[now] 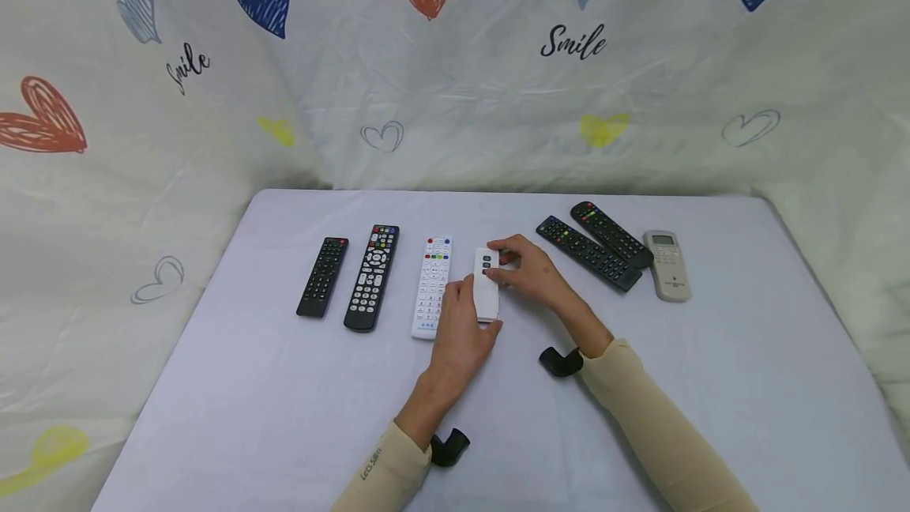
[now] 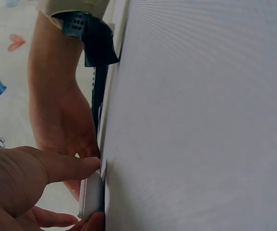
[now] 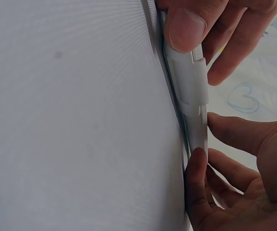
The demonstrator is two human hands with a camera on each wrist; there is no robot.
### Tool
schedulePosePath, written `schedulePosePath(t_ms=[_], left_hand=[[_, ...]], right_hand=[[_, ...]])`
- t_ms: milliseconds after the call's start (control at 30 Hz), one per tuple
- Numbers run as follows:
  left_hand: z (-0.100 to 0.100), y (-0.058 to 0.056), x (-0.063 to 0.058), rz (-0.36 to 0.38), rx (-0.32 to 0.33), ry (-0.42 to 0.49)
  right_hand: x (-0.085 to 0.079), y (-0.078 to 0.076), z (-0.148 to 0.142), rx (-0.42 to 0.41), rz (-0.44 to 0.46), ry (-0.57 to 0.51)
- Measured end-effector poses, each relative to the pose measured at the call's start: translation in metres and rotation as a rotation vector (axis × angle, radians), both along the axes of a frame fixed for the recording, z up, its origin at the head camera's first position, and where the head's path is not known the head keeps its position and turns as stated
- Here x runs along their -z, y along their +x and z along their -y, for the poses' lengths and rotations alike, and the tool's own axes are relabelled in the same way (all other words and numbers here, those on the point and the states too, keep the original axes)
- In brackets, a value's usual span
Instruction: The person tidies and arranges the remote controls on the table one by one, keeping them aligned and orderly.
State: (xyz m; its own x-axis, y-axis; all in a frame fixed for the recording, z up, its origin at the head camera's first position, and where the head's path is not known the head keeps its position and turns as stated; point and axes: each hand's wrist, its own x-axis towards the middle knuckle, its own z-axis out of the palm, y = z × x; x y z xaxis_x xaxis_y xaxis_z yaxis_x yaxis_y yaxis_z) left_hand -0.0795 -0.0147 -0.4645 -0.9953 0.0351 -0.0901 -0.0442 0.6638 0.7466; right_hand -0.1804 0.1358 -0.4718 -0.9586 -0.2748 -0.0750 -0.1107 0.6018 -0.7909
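Note:
A small white remote control (image 1: 486, 297) with a few dark buttons near its far end is between the two hands, at the middle of the table. My left hand (image 1: 460, 338) grips its near part, fingers along the left side and thumb at the lower right corner. Bent around the far end, my right hand (image 1: 532, 271) holds it with thumb and fingers beside the buttons. In the right wrist view the remote's white edge (image 3: 186, 84) shows close to the tabletop. A longer white remote (image 1: 430, 279) lies just left, partly covered by the left hand.
Two black remotes (image 1: 323, 277) (image 1: 372, 279) lie at the left. Right of the hands, two more black remotes (image 1: 590, 253) (image 1: 613, 234) lie slantwise, touching. Beside them is a beige remote (image 1: 671, 275) with a small screen. A patterned cloth (image 1: 469, 101) hangs behind the white table (image 1: 284, 417).

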Motion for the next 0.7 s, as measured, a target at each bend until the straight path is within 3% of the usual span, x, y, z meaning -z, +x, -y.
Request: schedulePosePath(t_ms=[367,700], left_hand=[[0.0,0.0,0.002,-0.079,0.006,-0.052],[-0.001,-0.005,-0.005,-0.111,0.001,-0.112]], right_hand=[[-0.001,0.001,-0.002,0.013,0.008,-0.004],[0.0,0.003,-0.011,0.07,0.057,-0.112]])
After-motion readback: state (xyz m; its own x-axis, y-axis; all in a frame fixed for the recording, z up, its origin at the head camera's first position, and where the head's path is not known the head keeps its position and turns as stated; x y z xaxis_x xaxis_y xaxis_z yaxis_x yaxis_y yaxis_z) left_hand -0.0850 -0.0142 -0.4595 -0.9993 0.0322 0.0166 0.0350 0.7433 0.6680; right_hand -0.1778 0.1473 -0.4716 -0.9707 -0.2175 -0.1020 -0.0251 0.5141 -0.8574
